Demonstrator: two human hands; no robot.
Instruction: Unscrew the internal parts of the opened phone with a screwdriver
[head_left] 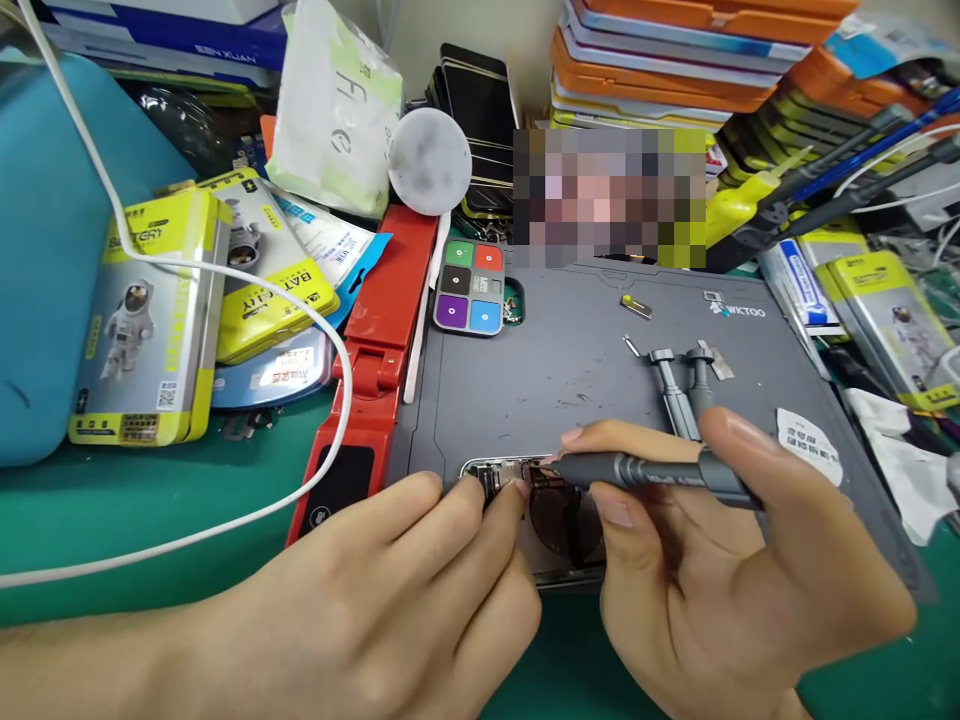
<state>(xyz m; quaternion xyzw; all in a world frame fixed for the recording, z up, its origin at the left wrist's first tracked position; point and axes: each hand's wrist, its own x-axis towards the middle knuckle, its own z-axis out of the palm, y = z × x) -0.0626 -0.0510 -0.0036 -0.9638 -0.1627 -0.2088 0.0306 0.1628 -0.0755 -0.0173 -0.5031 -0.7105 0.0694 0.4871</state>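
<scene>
Grey plastic is occupying the right hand (727,585): its fingers are gripping a screwdriver (637,470), whose shaft is running almost level across the view, tip pointing left. An opened phone-like device (547,525) is lying at the near edge of the dark mat (525,370), with its round coil showing and its right end hiding behind the right hand. The long axis of the device appears to be running left to right, roughly parallel to the screwdriver. The left hand (420,590) is covering the left end, fingers bunching narrowly; whether they are pinching a small part, I cannot tell. In my judgement, tip position is governing: the tip is standing by the device's far edge, just right of the left fingertips. Contact is remaining unconfirmed. The left hand is appearing nearer, directly over the exposed parts.
</scene>
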